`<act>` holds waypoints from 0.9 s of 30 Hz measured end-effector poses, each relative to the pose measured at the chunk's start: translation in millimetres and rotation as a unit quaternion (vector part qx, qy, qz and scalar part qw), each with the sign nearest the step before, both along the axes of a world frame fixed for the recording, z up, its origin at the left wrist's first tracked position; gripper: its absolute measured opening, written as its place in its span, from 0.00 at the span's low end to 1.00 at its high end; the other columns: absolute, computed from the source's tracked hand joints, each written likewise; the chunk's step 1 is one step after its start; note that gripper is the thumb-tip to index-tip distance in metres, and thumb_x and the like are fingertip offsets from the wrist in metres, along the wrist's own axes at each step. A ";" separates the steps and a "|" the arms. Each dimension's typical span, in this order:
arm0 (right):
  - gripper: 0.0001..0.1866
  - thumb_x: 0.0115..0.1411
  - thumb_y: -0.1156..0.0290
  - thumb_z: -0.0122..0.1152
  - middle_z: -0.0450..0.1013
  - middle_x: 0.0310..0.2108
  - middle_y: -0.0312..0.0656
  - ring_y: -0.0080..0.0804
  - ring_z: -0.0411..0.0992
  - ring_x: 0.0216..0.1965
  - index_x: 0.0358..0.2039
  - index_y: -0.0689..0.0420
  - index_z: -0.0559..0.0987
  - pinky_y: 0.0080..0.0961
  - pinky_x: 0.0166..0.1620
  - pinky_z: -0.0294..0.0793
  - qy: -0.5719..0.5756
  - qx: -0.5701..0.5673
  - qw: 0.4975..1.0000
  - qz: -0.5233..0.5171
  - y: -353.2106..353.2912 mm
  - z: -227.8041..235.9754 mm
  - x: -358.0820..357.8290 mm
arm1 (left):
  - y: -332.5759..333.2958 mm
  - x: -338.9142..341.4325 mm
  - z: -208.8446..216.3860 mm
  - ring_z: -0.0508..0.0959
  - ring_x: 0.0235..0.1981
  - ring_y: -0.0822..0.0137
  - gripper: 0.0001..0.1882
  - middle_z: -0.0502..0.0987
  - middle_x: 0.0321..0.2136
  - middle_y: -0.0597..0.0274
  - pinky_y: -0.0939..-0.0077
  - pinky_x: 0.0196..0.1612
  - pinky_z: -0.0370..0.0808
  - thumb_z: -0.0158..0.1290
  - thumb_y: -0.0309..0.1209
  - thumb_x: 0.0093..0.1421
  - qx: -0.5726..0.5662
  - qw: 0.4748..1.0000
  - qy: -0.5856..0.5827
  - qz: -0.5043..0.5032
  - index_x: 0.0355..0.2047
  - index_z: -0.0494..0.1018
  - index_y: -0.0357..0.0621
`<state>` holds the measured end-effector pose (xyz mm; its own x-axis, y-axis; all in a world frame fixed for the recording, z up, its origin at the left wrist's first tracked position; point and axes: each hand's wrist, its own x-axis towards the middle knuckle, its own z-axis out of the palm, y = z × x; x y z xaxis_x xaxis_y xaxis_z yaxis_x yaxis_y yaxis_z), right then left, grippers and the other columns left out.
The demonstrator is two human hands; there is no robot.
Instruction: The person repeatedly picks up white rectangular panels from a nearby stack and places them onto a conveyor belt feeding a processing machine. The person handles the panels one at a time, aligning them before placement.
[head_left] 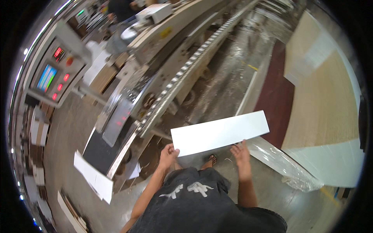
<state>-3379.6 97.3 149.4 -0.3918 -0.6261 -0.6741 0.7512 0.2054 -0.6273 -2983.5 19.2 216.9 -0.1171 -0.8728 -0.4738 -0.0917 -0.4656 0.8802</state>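
Dark shirt fabric [202,202], soft and creased with a pale print, fills the lower edge, and both bare forearms rise from it. A white panel [220,133] is held level in the air in front of the body, over the floor [233,73] and just right of the machine's [175,50] near end. It is not yet laid on anything.

At the far left, a grey control box [54,73] is seen, with a lit screen and round red buttons. Below it, a smaller white board [93,176] leans at the machine's lower left corner beside a black mat. The machine is long and cream-sided, and a roller track [186,68] of small metal wheels runs along its right edge toward the top; no panel is seen on that track, so feeding is judged still to be done.

The left hand [168,154] is closed on the panel's near left corner, thumb on top. The panel is a flat, thin, long rectangle with a smooth matt face and clean straight edges. The right hand [241,153] grips its near long edge toward the right end, fingers spread on the face.

Beyond it the floor is shiny concrete strewn with dust and scraps. Crinkled clear plastic wrap [283,163] trails off a low stack at the right, where a pale wood-grain sheet [322,105] and a dark red-brown board [278,97] lie flat.
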 end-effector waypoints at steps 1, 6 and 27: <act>0.38 0.72 0.47 0.59 0.73 0.57 0.55 0.51 0.72 0.59 0.68 0.66 0.64 0.46 0.57 0.78 -0.009 0.056 0.998 -0.041 -16.6 6.2 4.0 | 6.2 20.7 20.1 0.77 0.36 0.76 0.16 0.80 0.40 0.68 0.79 0.37 0.75 0.59 0.25 0.66 -0.009 1.000 0.007 0.020 0.54 0.74 0.39; 0.28 0.73 0.55 0.57 0.76 0.52 0.53 0.45 0.81 0.44 0.62 0.63 0.69 0.42 0.44 0.87 0.026 0.035 0.974 0.224 -52.1 6.2 75.3 | 52.7 129.0 63.7 0.78 0.47 0.71 0.19 0.81 0.48 0.60 0.74 0.54 0.73 0.57 0.25 0.68 -0.041 0.988 0.019 0.150 0.58 0.73 0.37; 0.43 0.63 0.84 0.62 0.73 0.51 0.51 0.41 0.78 0.42 0.73 0.57 0.49 0.38 0.39 0.83 0.184 -0.084 0.866 0.458 -242.6 96.1 484.2 | 95.9 393.9 21.5 0.79 0.54 0.54 0.31 0.79 0.53 0.50 0.61 0.59 0.75 0.63 0.41 0.65 -0.050 0.889 -0.113 0.440 0.62 0.70 0.36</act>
